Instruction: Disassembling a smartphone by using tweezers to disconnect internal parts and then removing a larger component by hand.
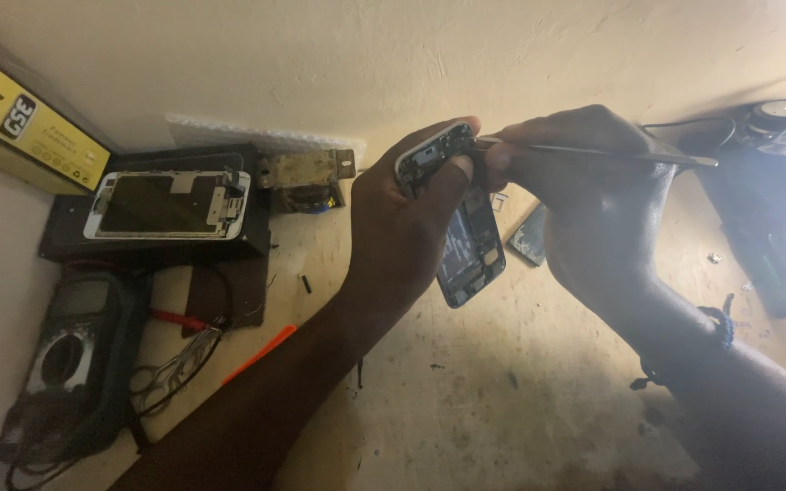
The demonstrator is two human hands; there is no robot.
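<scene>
While the head camera looks down over a worn, pale workbench (502,391), the left hand (407,227) is wrapped around an opened phone body (470,245), thumb and fingers closed on its upper end so it stands tilted above the bench near the middle of the scene. Circuitry shows inside the shell; its upper part is partly covered by the fingers. Just to its right, the right hand (584,195) pinches a thin metal tool (611,153), its fingers closed tight on it. One end of the tool touches the top edge of the phone; the other end juts out to the right. Exactly what the tip meets is hidden behind the fingers.

Far left, a detached phone screen (167,205) lies on a dark box (152,245). Nearer on the left sits a multimeter (70,355) with tangled leads, dim and hard to make out. Equipment at the far right is cut off by the frame and blurred.
</scene>
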